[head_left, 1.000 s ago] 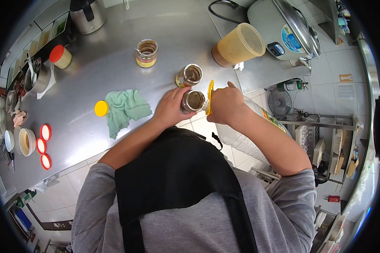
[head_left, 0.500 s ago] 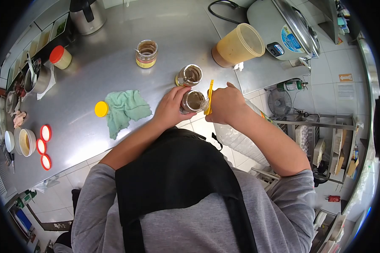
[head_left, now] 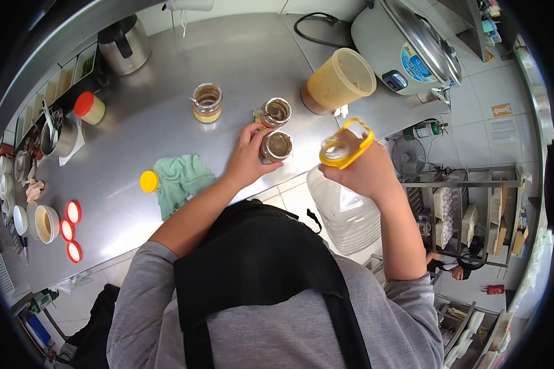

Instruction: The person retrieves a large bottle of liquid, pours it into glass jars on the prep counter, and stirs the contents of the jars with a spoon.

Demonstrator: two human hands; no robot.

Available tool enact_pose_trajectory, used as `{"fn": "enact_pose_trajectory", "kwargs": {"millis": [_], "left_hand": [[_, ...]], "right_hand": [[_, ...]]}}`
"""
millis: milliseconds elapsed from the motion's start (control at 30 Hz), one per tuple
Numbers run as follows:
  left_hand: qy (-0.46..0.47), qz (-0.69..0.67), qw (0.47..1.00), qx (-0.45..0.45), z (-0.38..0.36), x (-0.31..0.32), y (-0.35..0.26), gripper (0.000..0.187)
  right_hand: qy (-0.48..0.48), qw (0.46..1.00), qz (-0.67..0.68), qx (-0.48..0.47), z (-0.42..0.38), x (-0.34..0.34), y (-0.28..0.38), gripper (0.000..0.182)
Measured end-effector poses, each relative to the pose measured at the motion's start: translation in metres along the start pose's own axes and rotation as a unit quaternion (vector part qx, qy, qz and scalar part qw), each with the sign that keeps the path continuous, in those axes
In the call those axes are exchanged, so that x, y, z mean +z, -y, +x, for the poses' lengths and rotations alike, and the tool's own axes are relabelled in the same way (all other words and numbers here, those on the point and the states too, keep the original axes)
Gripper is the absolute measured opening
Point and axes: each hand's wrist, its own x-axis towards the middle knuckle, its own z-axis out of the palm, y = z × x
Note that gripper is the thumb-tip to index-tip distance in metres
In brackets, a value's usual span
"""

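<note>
My left hand is wrapped around a small glass jar with brown residue inside, near the counter's front edge. A second brown-smeared glass jar stands just behind it, close to my fingers. Farther back and left is a third jar with something thin poking over its rim. My right hand grips a large clear plastic jug by its yellow handle; the open mouth points up, and the body hangs beside the counter edge. A green cloth and a yellow lid lie left of my left hand.
A tall plastic container and a rice cooker stand at the back right. At left are a red-lidded jar, red-rimmed lids, bowls and a steel kettle. Another person is partly visible at far right.
The jug's mouth has moved right, away from the jar at my left hand, and it has turned more upright. My left hand stays around the same jar.
</note>
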Motion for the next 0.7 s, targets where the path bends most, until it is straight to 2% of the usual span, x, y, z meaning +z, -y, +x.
{"fn": "enact_pose_trajectory", "kwargs": {"millis": [67,133,200,333,500,567,633,700], "left_hand": [[-0.006,0.012,1.000,-0.001,0.015,0.002,0.002,0.081],[-0.014,0.025,1.000,-0.004,0.032,0.004,0.004,0.081],[-0.028,0.038,0.999,-0.026,0.049,0.007,0.007,0.080],[-0.058,0.041,0.996,-0.051,0.071,0.012,0.010,0.086],[-0.104,0.028,0.993,-0.055,0.038,0.003,0.013,0.090],[-0.191,0.102,0.976,-0.006,0.013,-0.014,0.026,0.091],[-0.345,0.103,0.932,-0.030,0.006,-0.037,0.024,0.093],[-0.372,0.119,0.919,-0.046,0.016,-0.056,0.022,0.095]], "right_hand": [[-0.020,1.000,-0.001,0.006,-0.009,-0.004,-0.013,0.055],[-0.014,0.997,0.054,0.045,-0.017,-0.009,-0.023,0.055],[-0.025,0.997,0.068,0.038,-0.024,-0.012,-0.031,0.052],[-0.005,0.991,0.096,0.096,-0.034,-0.021,-0.045,0.050],[-0.029,0.992,0.058,0.105,-0.045,-0.028,-0.071,0.057],[-0.039,0.990,0.064,0.120,-0.048,-0.031,-0.080,0.058],[-0.024,0.991,0.048,0.123,-0.045,-0.039,-0.084,0.059],[0.000,0.993,0.006,0.115,-0.041,-0.044,-0.083,0.060]]}}
